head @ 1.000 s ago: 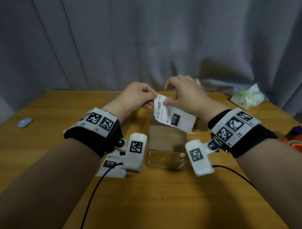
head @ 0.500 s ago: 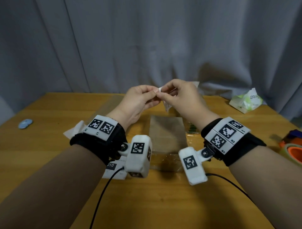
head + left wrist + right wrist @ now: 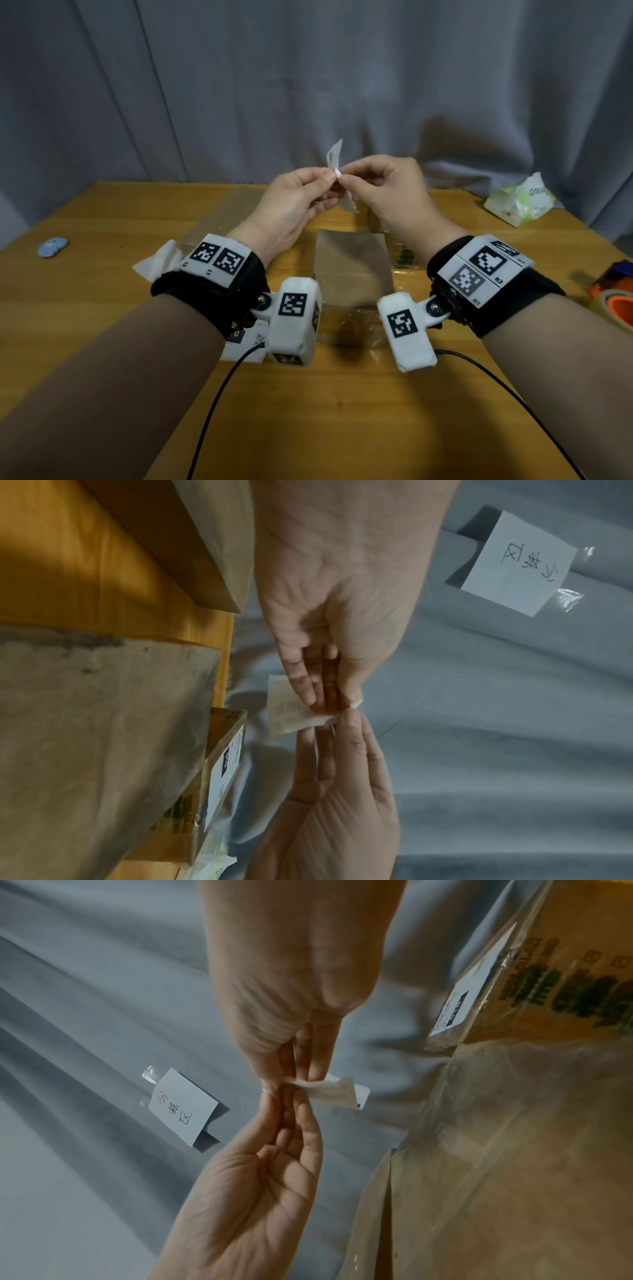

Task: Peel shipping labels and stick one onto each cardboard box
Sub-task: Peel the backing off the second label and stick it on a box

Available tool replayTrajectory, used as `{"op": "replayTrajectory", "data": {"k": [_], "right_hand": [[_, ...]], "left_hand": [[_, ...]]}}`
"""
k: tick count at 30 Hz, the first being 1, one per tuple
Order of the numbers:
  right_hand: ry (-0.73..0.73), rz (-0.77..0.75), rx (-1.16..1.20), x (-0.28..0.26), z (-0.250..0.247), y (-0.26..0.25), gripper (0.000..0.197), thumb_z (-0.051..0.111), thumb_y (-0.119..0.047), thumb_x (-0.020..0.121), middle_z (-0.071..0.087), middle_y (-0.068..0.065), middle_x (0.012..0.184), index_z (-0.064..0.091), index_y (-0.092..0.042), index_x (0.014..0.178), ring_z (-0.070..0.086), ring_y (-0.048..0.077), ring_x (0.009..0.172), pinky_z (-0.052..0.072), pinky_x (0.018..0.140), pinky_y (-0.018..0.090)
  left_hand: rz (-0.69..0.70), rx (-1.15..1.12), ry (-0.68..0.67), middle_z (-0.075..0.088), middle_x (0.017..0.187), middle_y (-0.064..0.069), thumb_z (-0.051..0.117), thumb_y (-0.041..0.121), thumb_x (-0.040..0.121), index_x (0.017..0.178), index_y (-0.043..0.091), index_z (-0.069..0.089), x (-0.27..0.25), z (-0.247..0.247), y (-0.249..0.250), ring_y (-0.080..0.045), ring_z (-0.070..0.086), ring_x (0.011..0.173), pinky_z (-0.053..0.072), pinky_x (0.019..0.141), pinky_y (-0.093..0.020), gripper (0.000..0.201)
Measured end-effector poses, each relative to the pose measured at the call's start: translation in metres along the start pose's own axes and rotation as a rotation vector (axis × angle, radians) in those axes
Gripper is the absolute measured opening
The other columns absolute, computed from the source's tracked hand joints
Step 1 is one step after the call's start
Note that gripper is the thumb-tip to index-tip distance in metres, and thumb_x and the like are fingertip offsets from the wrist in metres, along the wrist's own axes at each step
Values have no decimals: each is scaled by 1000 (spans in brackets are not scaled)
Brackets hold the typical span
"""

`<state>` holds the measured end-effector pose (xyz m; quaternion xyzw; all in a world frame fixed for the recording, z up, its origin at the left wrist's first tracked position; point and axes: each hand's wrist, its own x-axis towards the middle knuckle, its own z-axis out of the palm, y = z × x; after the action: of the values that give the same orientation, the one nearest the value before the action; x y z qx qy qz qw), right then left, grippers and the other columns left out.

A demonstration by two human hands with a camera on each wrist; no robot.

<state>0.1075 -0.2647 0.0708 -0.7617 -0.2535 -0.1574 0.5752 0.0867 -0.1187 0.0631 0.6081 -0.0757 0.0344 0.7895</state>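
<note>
Both hands are raised above the table and meet at one corner of a white shipping label (image 3: 335,155). My left hand (image 3: 329,176) pinches that corner from the left and my right hand (image 3: 344,178) pinches it from the right. One end of the label sticks up and the other (image 3: 350,205) hangs below the fingers. In the left wrist view the label (image 3: 291,712) shows printed barcode lines. A plastic-wrapped cardboard box (image 3: 352,270) sits on the table below the hands. Behind it stands another box (image 3: 534,969) with a label (image 3: 455,1001) stuck on it.
More printed labels (image 3: 243,339) lie under my left wrist, and crumpled white paper (image 3: 157,263) lies to the left. A tissue pack (image 3: 517,202) and an orange tape roll (image 3: 616,308) are at the right, a blue object (image 3: 53,246) at far left. A handwritten note (image 3: 181,1107) hangs on the grey curtain.
Both hands have lifted the label from just above the box to higher up. The label has turned from facing me to edge-on, with both pinches drawn together at one corner.
</note>
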Motion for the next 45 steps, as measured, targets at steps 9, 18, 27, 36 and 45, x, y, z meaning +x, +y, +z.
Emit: {"op": "replayTrajectory", "data": {"k": [9,18,27,36,45], "right_hand": [[-16,-22,13,1,-1,-1,13,65,-5,86,67,0,73,71,-7,97,60,9,66,53,64,19],[-25,-39,-22,4,0,3,13,65,-5,87,67,-6,76,71,-3,97,62,-4,65,51,66,15],[-52,-23,-23,5,1,4,15,66,-5,85,67,-2,77,71,1,98,60,-9,62,47,66,11],[-50,35,35,6,0,2,16,68,-7,84,69,14,82,70,4,95,65,18,77,56,72,31],[-21,104,67,5,1,0,14,68,-6,84,65,9,73,69,6,91,61,13,69,56,68,25]], "left_hand": [[17,7,-1,69,70,-1,53,6,92,85,7,65,-1,0,5,-6,65,69,54,72,-18,14],[64,61,41,69,73,-7,55,7,91,81,6,64,0,2,8,-11,67,70,56,71,-21,14],[63,143,40,67,75,-8,57,9,91,83,4,66,2,0,9,-7,65,68,57,74,-20,13],[159,315,4,65,77,-5,54,7,92,81,10,63,6,-3,3,-7,63,74,51,70,-15,15],[265,601,63,56,71,6,58,13,89,74,22,58,10,-3,3,-2,50,67,41,68,-15,17]]}}
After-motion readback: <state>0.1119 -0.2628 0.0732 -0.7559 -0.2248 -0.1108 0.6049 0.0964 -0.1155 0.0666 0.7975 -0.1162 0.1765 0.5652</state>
